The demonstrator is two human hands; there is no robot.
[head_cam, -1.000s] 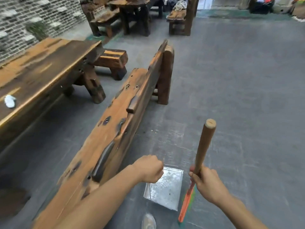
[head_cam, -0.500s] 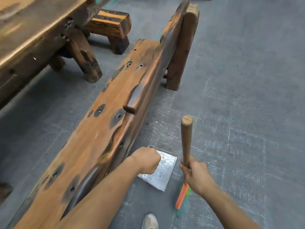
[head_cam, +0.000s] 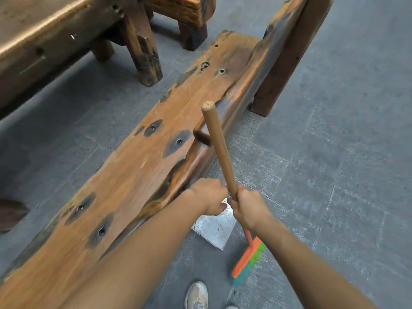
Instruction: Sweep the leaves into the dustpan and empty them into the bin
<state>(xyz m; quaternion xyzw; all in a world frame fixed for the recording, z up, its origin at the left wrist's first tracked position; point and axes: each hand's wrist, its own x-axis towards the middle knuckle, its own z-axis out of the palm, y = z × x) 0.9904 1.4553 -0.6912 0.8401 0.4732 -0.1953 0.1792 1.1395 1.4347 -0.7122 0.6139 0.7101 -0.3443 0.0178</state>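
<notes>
A metal dustpan point(head_cam: 214, 228) hangs low over the grey floor beside the bench, and my left hand point(head_cam: 210, 198) is closed above it, where its handle is hidden. My right hand point(head_cam: 248, 208) grips the wooden handle of a broom point(head_cam: 219, 148), which tilts up and to the left. The broom's orange head with green and blue bristles point(head_cam: 248, 257) rests on the floor just right of the dustpan. The two hands almost touch. No leaves or bin show in view.
A long wooden bench point(head_cam: 138, 175) with a tall backrest runs diagonally on my left, close to both arms. A wooden table point(head_cam: 44, 36) and a smaller bench point(head_cam: 185, 12) stand beyond it. Grey paving point(head_cam: 334, 152) spreads to the right. My shoe point(head_cam: 197, 295) is at the bottom.
The view has tilted down and closer to the bench. My hands have drawn together and the broom handle now leans left over the bench edge. The dustpan sits mostly under my hands.
</notes>
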